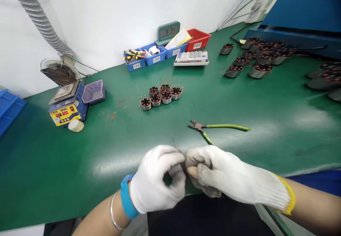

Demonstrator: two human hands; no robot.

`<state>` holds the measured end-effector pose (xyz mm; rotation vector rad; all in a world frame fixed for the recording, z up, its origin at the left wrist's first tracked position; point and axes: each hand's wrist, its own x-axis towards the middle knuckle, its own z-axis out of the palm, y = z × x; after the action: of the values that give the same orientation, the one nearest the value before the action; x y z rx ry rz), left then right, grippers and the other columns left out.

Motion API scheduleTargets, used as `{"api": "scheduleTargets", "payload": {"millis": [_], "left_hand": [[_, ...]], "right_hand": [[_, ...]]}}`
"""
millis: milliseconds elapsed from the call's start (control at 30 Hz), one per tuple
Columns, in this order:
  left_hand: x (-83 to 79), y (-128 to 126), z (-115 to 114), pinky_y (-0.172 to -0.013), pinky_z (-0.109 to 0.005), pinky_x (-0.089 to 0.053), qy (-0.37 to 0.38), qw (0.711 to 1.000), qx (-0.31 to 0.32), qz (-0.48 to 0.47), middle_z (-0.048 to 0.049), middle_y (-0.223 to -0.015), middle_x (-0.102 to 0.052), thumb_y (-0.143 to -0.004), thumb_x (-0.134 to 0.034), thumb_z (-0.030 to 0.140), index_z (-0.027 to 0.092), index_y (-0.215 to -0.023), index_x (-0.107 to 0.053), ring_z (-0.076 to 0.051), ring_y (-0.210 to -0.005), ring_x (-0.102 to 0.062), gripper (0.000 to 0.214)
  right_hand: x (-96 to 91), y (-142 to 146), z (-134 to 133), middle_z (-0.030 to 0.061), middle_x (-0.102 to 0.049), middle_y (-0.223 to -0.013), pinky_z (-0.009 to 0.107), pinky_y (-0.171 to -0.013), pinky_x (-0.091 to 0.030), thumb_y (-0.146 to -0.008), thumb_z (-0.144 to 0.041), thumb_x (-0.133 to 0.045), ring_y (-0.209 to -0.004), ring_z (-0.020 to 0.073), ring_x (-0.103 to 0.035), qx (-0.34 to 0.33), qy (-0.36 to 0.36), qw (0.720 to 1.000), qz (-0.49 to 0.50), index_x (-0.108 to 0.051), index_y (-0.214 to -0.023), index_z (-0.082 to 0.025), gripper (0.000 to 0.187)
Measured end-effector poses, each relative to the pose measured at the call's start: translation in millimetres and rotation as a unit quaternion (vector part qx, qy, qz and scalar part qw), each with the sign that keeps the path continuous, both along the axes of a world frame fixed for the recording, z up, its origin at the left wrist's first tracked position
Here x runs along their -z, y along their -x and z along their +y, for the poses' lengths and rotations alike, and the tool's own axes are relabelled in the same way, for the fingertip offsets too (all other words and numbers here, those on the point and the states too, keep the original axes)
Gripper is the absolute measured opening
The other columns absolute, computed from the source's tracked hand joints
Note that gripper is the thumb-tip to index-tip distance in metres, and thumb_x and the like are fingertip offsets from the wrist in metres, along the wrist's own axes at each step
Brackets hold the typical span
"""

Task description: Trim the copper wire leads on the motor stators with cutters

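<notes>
Both my hands wear white knit gloves and meet at the near edge of the green table [239,97]. My left hand [157,181] is curled, its fingers pinched toward the right hand. My right hand [213,170] is closed too, with a bare fingertip showing through the glove. Between them they hold something small that the gloves hide. Green-handled cutting pliers [213,127] lie open on the table just beyond my right hand. Several small wound motor stators [161,95] stand in a cluster farther back at the middle.
A solder pot [66,101] with a fume hose [39,19] stands at the left, beside a blue bin [7,104]. Parts bins [165,51], a clock [168,31] and a calculator [191,58] line the back. More stators [255,58] lie at the right near a blue machine [301,12]. Wire scraps [117,110] litter the mat.
</notes>
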<state>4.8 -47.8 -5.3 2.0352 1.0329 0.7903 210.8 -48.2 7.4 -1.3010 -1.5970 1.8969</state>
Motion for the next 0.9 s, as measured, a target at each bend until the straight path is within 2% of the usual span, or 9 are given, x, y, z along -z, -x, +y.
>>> {"api": "scheduleTargets", "payload": {"millis": [100,200,367,433,533,633,733,833,900], "left_hand": [[2.6,6,-9,-0.099,-0.051,-0.052,-0.193,0.981,-0.034,0.000,-0.0127,-0.124,-0.065,-0.068,-0.067,0.036,0.026,-0.109,-0.063,-0.032,-0.111,-0.065,0.043],[0.9,6,-2,-0.113,-0.058,-0.041,-0.218,0.975,-0.001,0.053,-0.0169,-0.143,-0.055,-0.062,-0.067,0.028,0.021,-0.129,-0.054,-0.038,-0.135,-0.051,0.068],[3.7,0,14,-0.121,-0.059,-0.030,-0.232,0.962,-0.004,0.145,-0.0076,-0.134,-0.065,-0.081,-0.065,0.022,0.024,-0.096,-0.064,-0.032,-0.142,-0.045,0.016],[7.4,0,15,-0.120,-0.064,-0.027,-0.260,0.949,-0.007,0.179,-0.0086,-0.141,-0.060,-0.083,-0.068,0.030,0.022,-0.088,-0.063,-0.037,-0.145,-0.039,0.010],[11.8,1,15,-0.118,-0.067,-0.027,-0.267,0.940,0.028,0.211,-0.0106,-0.132,-0.065,-0.086,-0.067,0.030,0.020,-0.088,-0.062,-0.037,-0.139,-0.046,0.011],[12.5,1,15,-0.106,-0.056,-0.045,-0.242,0.936,0.053,0.251,-0.0101,-0.115,-0.071,-0.090,-0.064,0.028,0.018,-0.093,-0.063,-0.029,-0.108,-0.064,0.010],[11.4,0,15,-0.080,-0.043,-0.053,-0.227,0.921,0.055,0.311,-0.0116,-0.115,-0.069,-0.093,-0.064,0.032,0.017,-0.094,-0.063,-0.026,-0.092,-0.065,0.015],[12.9,0,16,-0.073,-0.040,-0.050,-0.215,0.916,0.067,0.331,-0.0091,-0.110,-0.069,-0.092,-0.067,0.037,0.018,-0.092,-0.063,-0.026,-0.089,-0.063,0.019],[15.2,0,17,-0.072,-0.039,-0.048,-0.204,0.921,0.071,0.325,-0.0073,-0.107,-0.068,-0.092,-0.068,0.042,0.019,-0.092,-0.063,-0.025,-0.088,-0.061,0.023]], "right_hand": [[0.4,0,2,-0.0044,-0.048,-0.052,0.023,-0.044,-0.035,-0.083,-0.042,-0.058,-0.045,0.0119,-0.045,-0.003,-0.045,0.998,-0.049,-0.047,-0.071,-0.023,0.025],[3.0,-2,7,0.0001,-0.056,-0.060,0.026,-0.051,-0.038,-0.087,-0.035,-0.051,-0.053,0.0137,-0.048,-0.028,-0.255,0.958,-0.125,-0.052,-0.069,-0.022,0.022],[15.4,-4,11,0.0032,-0.062,-0.066,0.028,-0.053,-0.035,-0.090,-0.027,-0.045,-0.057,0.0161,-0.053,-0.041,-0.434,0.868,-0.239,-0.054,-0.071,-0.022,0.022],[21.0,0,8,0.0024,-0.061,-0.063,0.027,-0.051,-0.035,-0.090,-0.032,-0.047,-0.055,0.0162,-0.053,-0.009,-0.372,0.903,-0.214,-0.053,-0.070,-0.023,0.023],[28.4,13,1,-0.0013,-0.054,-0.054,0.026,-0.044,-0.035,-0.087,-0.047,-0.053,-0.045,0.0138,-0.047,0.073,-0.140,0.986,-0.049,-0.050,-0.070,-0.024,0.029],[34.9,25,-4,-0.0058,-0.047,-0.050,0.024,-0.038,-0.031,-0.079,-0.056,-0.062,-0.037,0.0091,-0.037,0.170,0.052,0.979,0.098,-0.045,-0.066,-0.024,0.039],[40.4,20,-4,-0.0044,-0.050,-0.053,0.024,-0.038,-0.034,-0.078,-0.059,-0.063,-0.037,0.0092,-0.041,0.161,0.104,0.976,0.106,-0.046,-0.067,-0.023,0.041],[41.5,-3,-2,0.0027,-0.063,-0.062,0.029,-0.045,-0.045,-0.088,-0.055,-0.055,-0.047,0.0172,-0.058,0.086,-0.045,0.994,-0.051,-0.057,-0.078,-0.022,0.035],[38.5,-16,-1,0.0094,-0.074,-0.086,0.036,-0.057,-0.053,-0.090,-0.048,-0.054,-0.070,0.0257,-0.070,0.083,-0.295,0.932,-0.194,-0.064,-0.100,-0.022,0.030]]}}
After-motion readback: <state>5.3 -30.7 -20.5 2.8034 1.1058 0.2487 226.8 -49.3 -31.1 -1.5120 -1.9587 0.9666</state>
